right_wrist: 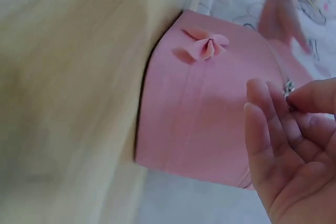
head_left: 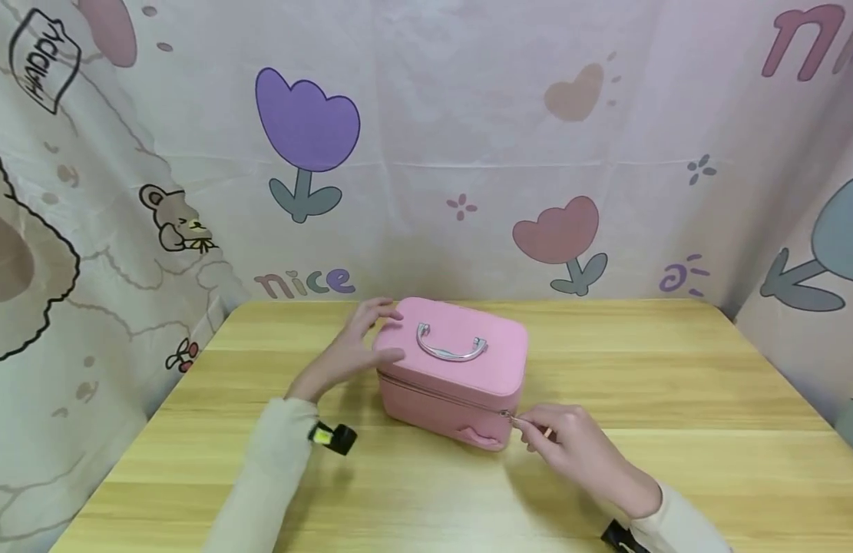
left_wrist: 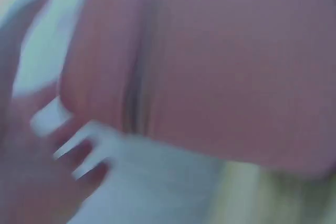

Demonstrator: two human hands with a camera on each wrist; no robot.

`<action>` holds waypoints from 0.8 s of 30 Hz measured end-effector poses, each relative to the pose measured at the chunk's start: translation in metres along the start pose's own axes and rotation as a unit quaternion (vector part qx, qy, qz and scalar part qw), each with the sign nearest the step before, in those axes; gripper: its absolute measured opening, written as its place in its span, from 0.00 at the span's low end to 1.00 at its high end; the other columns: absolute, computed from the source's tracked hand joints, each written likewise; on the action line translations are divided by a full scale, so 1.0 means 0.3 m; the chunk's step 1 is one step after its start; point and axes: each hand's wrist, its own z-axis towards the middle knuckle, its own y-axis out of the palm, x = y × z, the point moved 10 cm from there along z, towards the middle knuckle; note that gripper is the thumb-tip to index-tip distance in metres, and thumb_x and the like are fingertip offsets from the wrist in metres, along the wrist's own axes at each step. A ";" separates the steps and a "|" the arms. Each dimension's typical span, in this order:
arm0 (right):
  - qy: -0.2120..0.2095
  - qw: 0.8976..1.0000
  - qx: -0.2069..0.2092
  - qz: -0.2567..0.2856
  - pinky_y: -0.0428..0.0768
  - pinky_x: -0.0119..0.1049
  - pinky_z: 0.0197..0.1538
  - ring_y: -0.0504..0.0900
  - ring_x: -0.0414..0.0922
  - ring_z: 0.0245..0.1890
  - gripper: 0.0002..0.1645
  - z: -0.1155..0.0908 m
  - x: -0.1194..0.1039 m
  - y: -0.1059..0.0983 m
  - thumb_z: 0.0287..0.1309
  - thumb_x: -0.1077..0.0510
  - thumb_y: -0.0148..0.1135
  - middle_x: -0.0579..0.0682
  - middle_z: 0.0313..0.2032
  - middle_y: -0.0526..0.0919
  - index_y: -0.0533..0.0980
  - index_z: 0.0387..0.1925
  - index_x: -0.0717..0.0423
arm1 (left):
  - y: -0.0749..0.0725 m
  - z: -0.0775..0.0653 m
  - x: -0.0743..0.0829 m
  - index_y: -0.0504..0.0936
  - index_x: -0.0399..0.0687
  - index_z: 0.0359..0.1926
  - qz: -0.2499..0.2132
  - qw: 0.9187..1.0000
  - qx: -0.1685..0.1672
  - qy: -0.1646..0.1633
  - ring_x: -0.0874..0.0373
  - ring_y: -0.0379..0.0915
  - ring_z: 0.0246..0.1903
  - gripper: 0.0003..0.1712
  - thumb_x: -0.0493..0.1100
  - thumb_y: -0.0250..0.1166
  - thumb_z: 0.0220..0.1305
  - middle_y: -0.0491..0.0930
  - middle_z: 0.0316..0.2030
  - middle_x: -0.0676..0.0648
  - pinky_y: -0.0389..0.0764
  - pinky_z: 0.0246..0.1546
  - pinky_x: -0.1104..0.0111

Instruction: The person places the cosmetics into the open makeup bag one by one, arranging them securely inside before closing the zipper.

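Observation:
A pink box-shaped cosmetic case (head_left: 461,369) stands on the table, its lid closed down and a curved silver handle (head_left: 448,355) on top. Around its side runs a zipper (head_left: 433,393), and a pink bow (right_wrist: 209,47) decorates the front. My right hand (head_left: 571,445) pinches the metal zipper pull (head_left: 510,418) at the front right corner between thumb and finger. At the case's left end my left hand (head_left: 346,346) is spread, thumb and fingers apart, with fingertips at the lid's edge. The left wrist view is blurred.
The case rests on a light wood-grain table (head_left: 647,369). Behind it and at both sides hangs a pale curtain (head_left: 426,92) printed with flowers, bears and words. Black straps with small devices (head_left: 335,438) sit at the wrists.

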 end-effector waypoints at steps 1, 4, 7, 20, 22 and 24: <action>0.027 0.999 -0.013 0.018 0.74 0.22 0.20 0.73 0.29 0.19 0.10 -0.002 0.021 0.003 0.56 0.71 0.62 0.39 0.21 0.78 0.82 0.28 0.53 | 0.012 0.000 -0.045 0.72 0.44 0.57 -0.050 0.998 -0.044 -0.023 0.38 0.46 0.68 0.32 0.45 0.72 0.52 0.53 0.71 0.43 0.53 0.65 0.43; 0.105 0.990 -0.054 0.071 0.76 0.28 0.19 0.76 0.34 0.18 0.07 -0.015 0.078 0.013 0.60 0.68 0.60 0.41 0.21 0.80 0.83 0.31 0.57 | 0.053 -0.024 -0.118 0.63 0.42 0.63 -0.167 0.974 -0.143 -0.046 0.38 0.36 0.71 0.36 0.40 0.68 0.55 0.39 0.75 0.43 0.45 0.67 0.45; 0.176 0.977 -0.067 0.102 0.78 0.33 0.20 0.79 0.38 0.20 0.08 -0.028 0.132 -0.001 0.63 0.66 0.58 0.44 0.21 0.81 0.83 0.34 0.63 | 0.069 -0.041 -0.125 0.61 0.39 0.62 -0.230 0.958 -0.172 -0.024 0.41 0.33 0.72 0.38 0.39 0.70 0.54 0.35 0.75 0.40 0.43 0.69 0.48; 0.130 0.990 0.019 -0.041 0.67 0.24 0.17 0.68 0.29 0.16 0.14 0.001 0.093 -0.063 0.56 0.70 0.61 0.33 0.17 0.70 0.76 0.21 0.49 | 0.094 -0.070 -0.060 0.61 0.42 0.64 -0.167 0.984 -0.060 0.028 0.36 0.46 0.68 0.51 0.45 0.79 0.41 0.47 0.69 0.36 0.52 0.66 0.44; 0.076 0.991 0.046 -0.101 0.64 0.22 0.18 0.64 0.28 0.17 0.15 0.010 0.051 -0.067 0.52 0.70 0.63 0.32 0.18 0.67 0.75 0.20 0.47 | 0.105 -0.077 -0.063 0.61 0.41 0.62 -0.173 0.984 -0.036 0.021 0.37 0.44 0.69 0.50 0.45 0.79 0.39 0.49 0.69 0.35 0.50 0.66 0.43; 0.034 0.986 0.068 -0.151 0.62 0.20 0.19 0.61 0.28 0.18 0.13 0.015 0.021 -0.066 0.49 0.69 0.62 0.33 0.19 0.65 0.74 0.20 0.49 | 0.112 -0.084 -0.067 0.61 0.40 0.61 -0.185 0.983 -0.013 0.013 0.39 0.45 0.69 0.50 0.44 0.79 0.38 0.52 0.68 0.36 0.49 0.66 0.43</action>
